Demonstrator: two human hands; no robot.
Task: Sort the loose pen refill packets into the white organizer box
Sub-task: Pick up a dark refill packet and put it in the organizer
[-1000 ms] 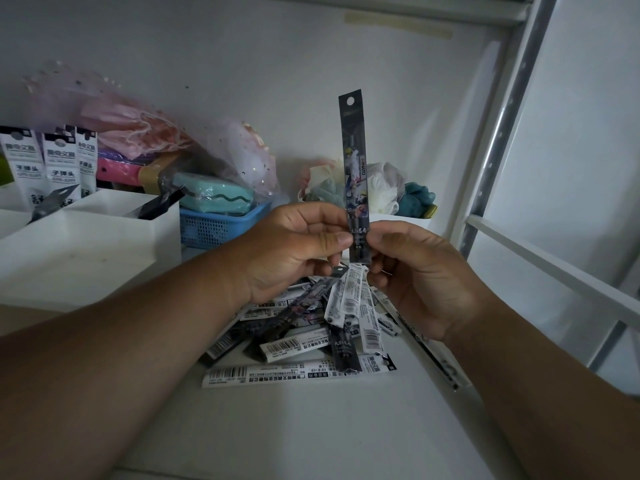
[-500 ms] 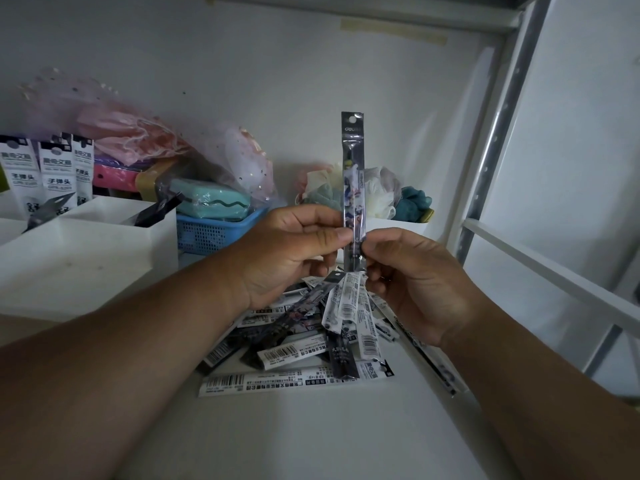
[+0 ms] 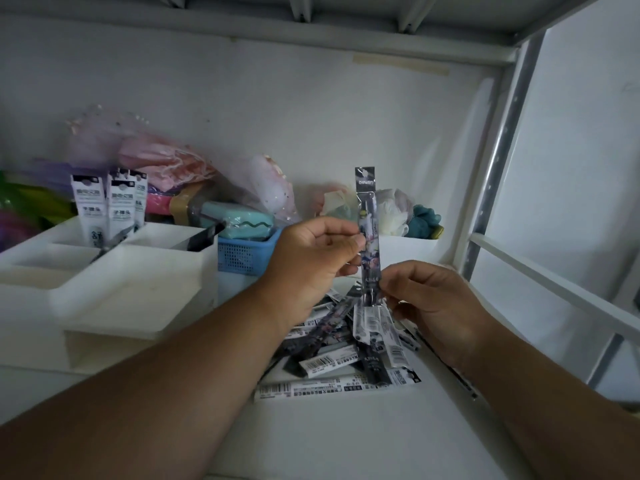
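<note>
A long dark refill packet (image 3: 367,209) stands upright in the air above the shelf. My left hand (image 3: 311,258) pinches its middle from the left, and my right hand (image 3: 429,299) pinches its lower end from the right. Below them a pile of loose refill packets (image 3: 346,358), dark and white with barcodes, lies on the white shelf. The white organizer box (image 3: 138,292) stands at the left with several compartments; white packets (image 3: 104,209) stand upright in its back compartment and a dark packet (image 3: 204,237) leans in another.
A blue mesh basket (image 3: 242,258) holding a teal case sits behind the box. Pink gauze bags and small plush items line the back wall. The shelf's metal upright (image 3: 498,161) and a white rail (image 3: 554,289) stand at the right.
My view has tilted up, showing the shelf above. My right hand has slid down to the packet's lower end, while my left hand keeps hold of its middle.
</note>
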